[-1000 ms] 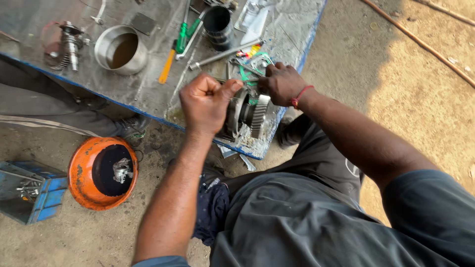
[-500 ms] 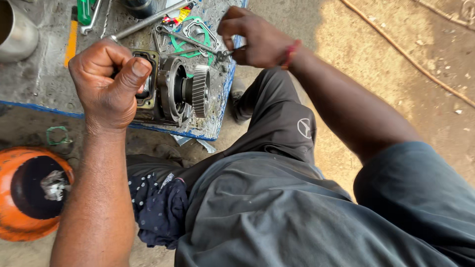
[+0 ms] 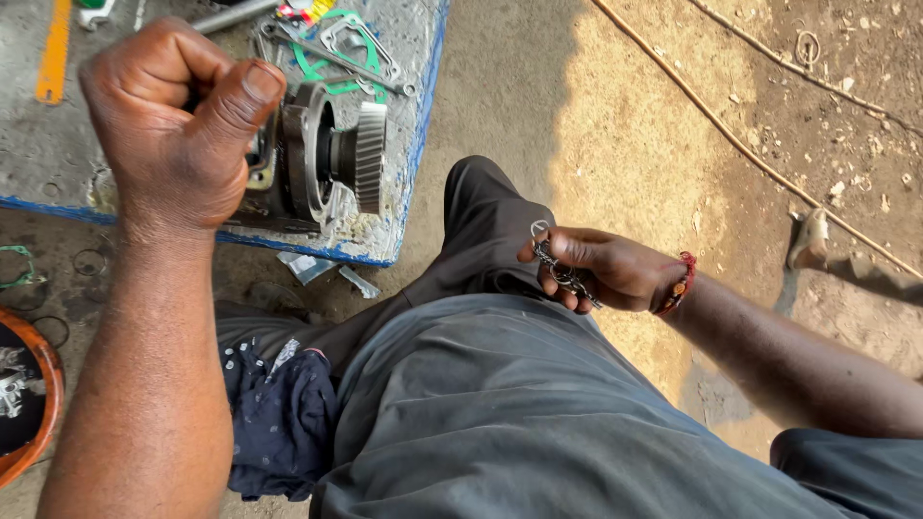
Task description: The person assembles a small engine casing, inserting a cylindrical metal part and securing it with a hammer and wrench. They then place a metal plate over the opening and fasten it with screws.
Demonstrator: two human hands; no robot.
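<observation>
My left hand point(image 3: 178, 120) is a closed fist at the left side of a grey metal gear housing point(image 3: 322, 154) with a toothed gear point(image 3: 370, 159), which lies on a low grey board with a blue edge point(image 3: 404, 192). What the fist grips is hidden by the fingers. My right hand point(image 3: 601, 269) rests by my right thigh, away from the board, and pinches a small bunch of metal rings and keys point(image 3: 558, 269). A red band circles that wrist.
A green gasket point(image 3: 346, 53), a metal rod point(image 3: 231, 14) and an orange-handled tool point(image 3: 53, 53) lie on the board. An orange round housing point(image 3: 29, 404) sits at the lower left. A dark blue cloth point(image 3: 279, 413) lies by my knee. Sandy ground with a cable point(image 3: 731, 135) spreads right.
My right hand has left the board and come down to my thigh, now holding the small metal bunch. The left fist stays at the gear housing. The view has moved closer.
</observation>
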